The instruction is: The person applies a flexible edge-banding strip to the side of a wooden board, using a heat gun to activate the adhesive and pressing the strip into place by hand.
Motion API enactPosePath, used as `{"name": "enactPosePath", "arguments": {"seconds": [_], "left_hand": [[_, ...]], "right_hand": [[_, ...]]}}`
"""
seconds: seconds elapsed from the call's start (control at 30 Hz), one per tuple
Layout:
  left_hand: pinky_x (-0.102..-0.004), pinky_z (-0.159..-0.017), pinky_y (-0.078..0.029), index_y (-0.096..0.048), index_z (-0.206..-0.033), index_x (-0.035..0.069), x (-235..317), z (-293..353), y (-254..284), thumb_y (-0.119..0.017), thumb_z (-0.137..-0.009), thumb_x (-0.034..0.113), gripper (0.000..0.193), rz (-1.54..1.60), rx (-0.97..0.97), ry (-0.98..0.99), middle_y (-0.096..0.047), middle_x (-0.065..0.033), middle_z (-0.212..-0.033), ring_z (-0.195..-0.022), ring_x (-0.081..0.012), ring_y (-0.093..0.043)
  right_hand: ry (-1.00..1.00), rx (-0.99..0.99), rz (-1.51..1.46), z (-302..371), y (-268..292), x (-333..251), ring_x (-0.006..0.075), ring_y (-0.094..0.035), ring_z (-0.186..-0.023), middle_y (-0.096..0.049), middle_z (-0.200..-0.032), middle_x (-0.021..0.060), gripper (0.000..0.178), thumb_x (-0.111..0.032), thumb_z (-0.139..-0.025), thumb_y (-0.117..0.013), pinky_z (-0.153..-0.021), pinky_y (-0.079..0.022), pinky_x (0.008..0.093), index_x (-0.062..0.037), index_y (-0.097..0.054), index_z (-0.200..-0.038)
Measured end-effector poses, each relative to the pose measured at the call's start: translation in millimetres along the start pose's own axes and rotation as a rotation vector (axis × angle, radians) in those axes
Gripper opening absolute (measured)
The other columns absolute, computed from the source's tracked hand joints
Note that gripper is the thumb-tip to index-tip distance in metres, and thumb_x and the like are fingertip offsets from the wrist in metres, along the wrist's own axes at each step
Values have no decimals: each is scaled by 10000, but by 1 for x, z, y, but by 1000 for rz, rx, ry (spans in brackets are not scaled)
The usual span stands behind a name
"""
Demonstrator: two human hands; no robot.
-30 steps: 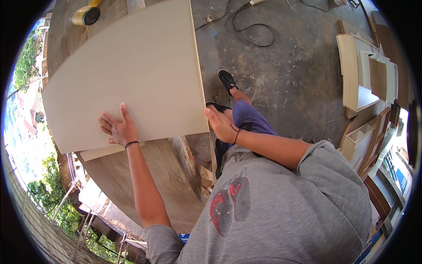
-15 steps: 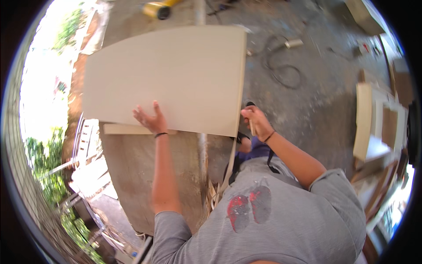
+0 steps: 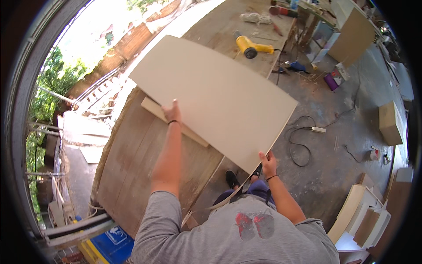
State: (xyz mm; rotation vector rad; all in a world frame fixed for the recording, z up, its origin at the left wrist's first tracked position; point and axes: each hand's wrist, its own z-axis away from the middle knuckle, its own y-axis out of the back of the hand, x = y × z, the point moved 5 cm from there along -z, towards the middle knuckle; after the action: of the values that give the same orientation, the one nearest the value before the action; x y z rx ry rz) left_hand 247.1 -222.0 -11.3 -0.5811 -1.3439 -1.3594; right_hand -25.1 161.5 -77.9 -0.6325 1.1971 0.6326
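A large cream-white panel [image 3: 211, 97] with one curved long edge lies over a brown wooden worktable [image 3: 132, 171], jutting past its right edge. My left hand [image 3: 171, 113] grips the panel's near long edge, thumb uppermost and the other fingers partly hidden. At the near right corner, my right hand [image 3: 268, 163] is closed on the short edge. Whether a small tool is also in it cannot be made out. Under the panel, a narrow pale board [image 3: 193, 135] sticks out. A thin pale strip [image 3: 225, 200] trails from near the corner towards my shirt.
Beyond the panel, a yellow heat gun [image 3: 249, 46] and a red-and-black power tool [image 3: 283, 11] lie on the table. A cable with a white socket block [image 3: 318, 130] curls over the concrete floor. White cabinet pieces [image 3: 358, 218] stand at right. A purple can [image 3: 331, 82] lies farther off.
My view has swung, and the panel now lies slanted in it. My left hand has gone from spread over the panel to its edge; my right hand, earlier holding a small tool, now grips the corner.
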Motion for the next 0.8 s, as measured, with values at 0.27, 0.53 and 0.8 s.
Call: {"name": "enactPosePath", "arguments": {"seconds": [0.27,0.53,0.8], "left_hand": [[-455,-959,-455,-368,-1364,-60,-16,-146,17,-654,-819,343,736,664,-199,273,-452,-216,-1361,-1179,-329,-529],[-452,-939,-468,-455,-1265,-103,1,-180,-19,-692,-777,375,723,16,-96,143,-528,-218,-1292,-1151,-338,-549],[-423,-865,-512,-491,-1241,-42,16,-205,18,-673,-796,391,647,338,-190,247,-605,-152,-1164,-1029,-276,-616]], "right_hand": [[-51,-90,74,-6,-2,12,129,-590,-981,-631,-1097,62,429,-268,-897,-652,-860,-462,273,-4,-537,-1214],[-59,239,209,-14,25,14,77,-448,-609,-526,-666,-10,411,-373,-822,-709,-567,-386,256,-9,-636,-999],[-101,372,405,-61,28,-22,109,-528,-619,-581,-681,19,409,-348,-816,-708,-594,-442,274,21,-637,-979]]}}
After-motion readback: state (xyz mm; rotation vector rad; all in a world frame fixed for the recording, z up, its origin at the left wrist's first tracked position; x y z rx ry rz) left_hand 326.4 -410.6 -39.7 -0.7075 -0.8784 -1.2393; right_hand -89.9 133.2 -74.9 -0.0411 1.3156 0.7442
